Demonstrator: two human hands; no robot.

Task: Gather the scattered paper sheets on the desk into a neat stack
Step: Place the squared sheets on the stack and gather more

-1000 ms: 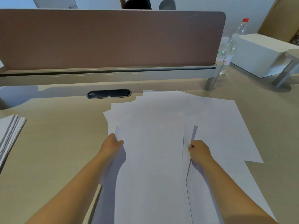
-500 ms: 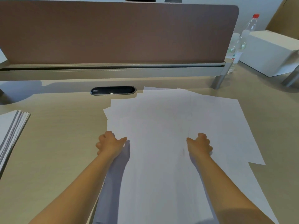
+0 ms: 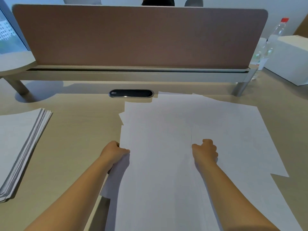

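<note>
The left hand (image 3: 115, 151) grips the paper sheets (image 3: 166, 130) at their 9 o'clock edge; the right hand (image 3: 205, 151), fingers curled, rests on them toward 3 o'clock

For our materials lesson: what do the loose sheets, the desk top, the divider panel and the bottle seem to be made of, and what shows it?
Loose sheets: thin white matt paper; flat, overlapping, crisp edges.
Desk top: pale wood-look, likely laminate; faint grain, smooth matt surface.
Divider panel: brown, probably fabric or felt; dull, soft-edged.
Bottle: clear plastic, red cap; see-through, glossy.
</note>
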